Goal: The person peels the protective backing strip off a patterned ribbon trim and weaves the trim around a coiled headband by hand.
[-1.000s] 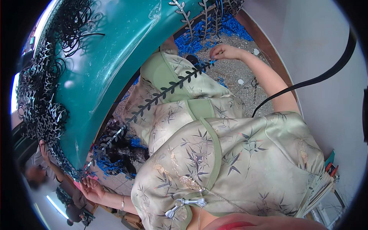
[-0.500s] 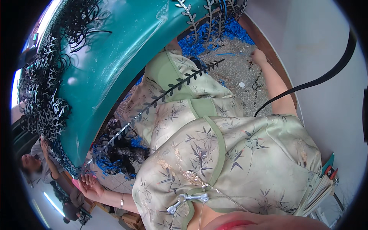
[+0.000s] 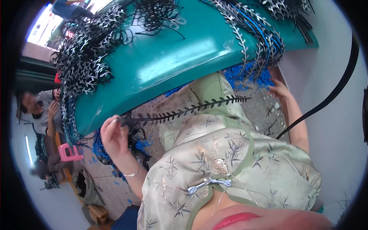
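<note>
Beside the teal table (image 3: 130, 82), left hand (image 3: 115, 137) pinches a black leafy strip (image 3: 187, 110) — right hand (image 3: 281, 91) loosely spread, empty.

The middle of the green surface (image 3: 172, 63) lies bare, a clear lane between the heaped leafy strips (image 3: 85, 67) on the left and the strands (image 3: 264, 45) draped over its edge on the right; a tangle of black cords (image 3: 160, 17) blocks its far part. Above the lap (image 3: 195, 132), a black leaf strip (image 3: 184, 112) reaching from the left hand (image 3: 115, 136) bars the way, though the gap between its tip and the right hand (image 3: 281, 90) is open. The wall (image 3: 331, 65) limits room beyond the right arm (image 3: 298, 124)
</note>
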Demonstrator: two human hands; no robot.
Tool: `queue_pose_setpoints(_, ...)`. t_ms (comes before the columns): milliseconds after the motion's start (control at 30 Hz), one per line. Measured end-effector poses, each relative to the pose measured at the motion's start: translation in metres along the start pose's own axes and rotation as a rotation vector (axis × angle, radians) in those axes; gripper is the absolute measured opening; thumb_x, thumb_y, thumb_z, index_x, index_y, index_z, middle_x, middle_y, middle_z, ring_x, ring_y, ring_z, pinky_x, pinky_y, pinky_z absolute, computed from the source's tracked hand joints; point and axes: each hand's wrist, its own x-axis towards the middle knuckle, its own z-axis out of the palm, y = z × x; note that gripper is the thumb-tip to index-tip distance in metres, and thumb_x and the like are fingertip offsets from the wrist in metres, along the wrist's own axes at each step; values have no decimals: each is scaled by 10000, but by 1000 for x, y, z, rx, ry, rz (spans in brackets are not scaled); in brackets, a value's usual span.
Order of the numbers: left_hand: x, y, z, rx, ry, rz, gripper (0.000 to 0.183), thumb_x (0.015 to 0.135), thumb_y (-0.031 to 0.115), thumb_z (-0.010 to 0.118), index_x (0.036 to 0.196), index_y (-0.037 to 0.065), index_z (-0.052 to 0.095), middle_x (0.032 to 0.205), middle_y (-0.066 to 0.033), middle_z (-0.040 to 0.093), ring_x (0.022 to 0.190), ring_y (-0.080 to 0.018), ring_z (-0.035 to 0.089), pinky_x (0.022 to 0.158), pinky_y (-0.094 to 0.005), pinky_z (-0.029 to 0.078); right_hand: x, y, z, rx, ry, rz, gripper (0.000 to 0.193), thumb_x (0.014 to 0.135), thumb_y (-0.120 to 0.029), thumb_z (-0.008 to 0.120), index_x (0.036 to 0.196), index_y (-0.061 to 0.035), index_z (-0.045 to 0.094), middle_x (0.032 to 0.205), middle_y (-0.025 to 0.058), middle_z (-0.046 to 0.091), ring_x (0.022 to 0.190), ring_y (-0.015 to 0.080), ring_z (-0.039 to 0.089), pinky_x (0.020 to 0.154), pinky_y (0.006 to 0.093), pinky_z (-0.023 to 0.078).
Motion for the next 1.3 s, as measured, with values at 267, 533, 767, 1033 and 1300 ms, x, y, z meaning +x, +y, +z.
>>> queue_pose_setpoints(267, 5, -39, 38, 17, -73, -96, 98, 810, -8, 589, 845, -70, 657, 750, -131, 653, 530, -119, 576, 433, -195, 428, -72, -165, 32, -950, 514, -754, 193, 831, -238, 635, 773, -54, 621, 710, 163, 626, 704, 359, 628, 609, 447, 486)
queue_pose_setpoints(533, 10, -55, 52, 8, -132, -186, 102, 825, 13, 583, 833, -65, 649, 723, -123, 638, 527, -121, 557, 443, -202, 418, -92, -375, 174, -558, -108, -1461, 149, 850, -129, 630, 978, -54, 627, 822, 104, 637, 776, 240, 633, 702, 349, 503)
queue_pose_setpoints(767, -7, -41, 42, 22, -78, -193, 113, 823, 39, 596, 830, -57, 656, 688, -110, 647, 513, -104, 565, 464, -190, 433, -5, -448, 331, -467, -186, -1240, 277, 849, -233, 658, 1077, -77, 656, 847, 102, 657, 849, 254, 645, 745, 375, 507)
queue_pose_setpoints(1033, -23, -52, 19, -9, 61, -200, 114, 825, 51, 597, 836, -44, 661, 688, -97, 652, 514, -98, 571, 468, -190, 441, 17, -466, 372, -475, 92, -1539, 234, 912, -274, 579, 900, -62, 676, 856, 123, 647, 771, 299, 636, 691, 404, 504)
queue_pose_setpoints(1300, -9, -63, 10, -68, 21, -221, 111, 826, 45, 595, 843, -41, 663, 711, -105, 662, 531, -102, 578, 463, -193, 439, -61, -436, 268, 56, -478, -1352, 213, 1004, -160, 461, 978, -3, 603, 909, 40, 667, 724, 97, 620, 696, 240, 511)
